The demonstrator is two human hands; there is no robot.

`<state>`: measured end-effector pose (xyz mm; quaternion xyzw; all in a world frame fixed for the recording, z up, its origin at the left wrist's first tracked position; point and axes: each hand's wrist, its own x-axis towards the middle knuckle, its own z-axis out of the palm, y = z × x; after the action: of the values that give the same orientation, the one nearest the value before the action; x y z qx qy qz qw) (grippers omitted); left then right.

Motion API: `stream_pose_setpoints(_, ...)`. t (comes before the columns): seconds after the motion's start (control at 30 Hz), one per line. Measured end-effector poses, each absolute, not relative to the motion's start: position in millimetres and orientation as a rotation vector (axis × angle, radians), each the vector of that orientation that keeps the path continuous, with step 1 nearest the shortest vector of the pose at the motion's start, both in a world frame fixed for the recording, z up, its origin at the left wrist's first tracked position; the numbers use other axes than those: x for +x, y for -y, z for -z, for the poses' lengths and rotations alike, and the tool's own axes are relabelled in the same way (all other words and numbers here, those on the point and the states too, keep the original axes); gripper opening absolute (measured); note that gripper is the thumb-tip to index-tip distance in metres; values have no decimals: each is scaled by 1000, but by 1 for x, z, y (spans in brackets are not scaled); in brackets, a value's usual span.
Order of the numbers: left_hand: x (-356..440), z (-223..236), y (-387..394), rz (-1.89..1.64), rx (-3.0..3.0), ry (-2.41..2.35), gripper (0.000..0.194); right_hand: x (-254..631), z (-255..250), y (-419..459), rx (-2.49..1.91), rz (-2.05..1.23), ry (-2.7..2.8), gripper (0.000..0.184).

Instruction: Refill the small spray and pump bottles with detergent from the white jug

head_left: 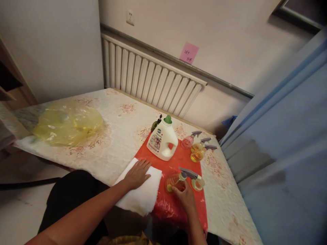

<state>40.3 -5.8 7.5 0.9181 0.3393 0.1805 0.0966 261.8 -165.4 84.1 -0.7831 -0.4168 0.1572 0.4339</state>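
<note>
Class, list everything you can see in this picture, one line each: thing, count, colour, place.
Detergent jug: 1, white with green cap, on red mat.
Dark bottle: 1, dark green, behind the jug.
Upright spray bottles: 3, pink, yellow, orange, right of the jug.
Lying spray bottle: 1, orange, near mat front.
Red mat: 1, on table.
White cloth: 1, table's front edge.
Yellow plastic bag: 1, table's left.
Pink note: 1, wall.
Radiator: 1, white, wall.
Left hand: flat on cloth.
Right hand: touching the lying bottle.

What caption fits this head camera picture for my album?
Left hand flat on a white cloth, right hand on a lying spray bottle.
</note>
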Motion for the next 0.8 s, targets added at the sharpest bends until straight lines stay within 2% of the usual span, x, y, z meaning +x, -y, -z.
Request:
stream_pose_setpoints(0.27, 39, 2, -2, -657, 2588, -985, 52, 262, -96, 154, -1940, -419, 1021, 40)
stream_pose_setpoints(0.5, 43, -2, -24, -748, 2333, -814, 61, 243, -121, 107, -1846, -489, 1066, 42)
stream_pose_setpoints(0.63, 38, -9, -40, -830, 2164, -731, 73, 218, -122, 74, -1812, -508, 1138, 40)
stream_pose_setpoints(0.8, 37, -15, -51, -920, 2025, -680, 99, 188, -114, 38, -1802, -474, 1208, 41)
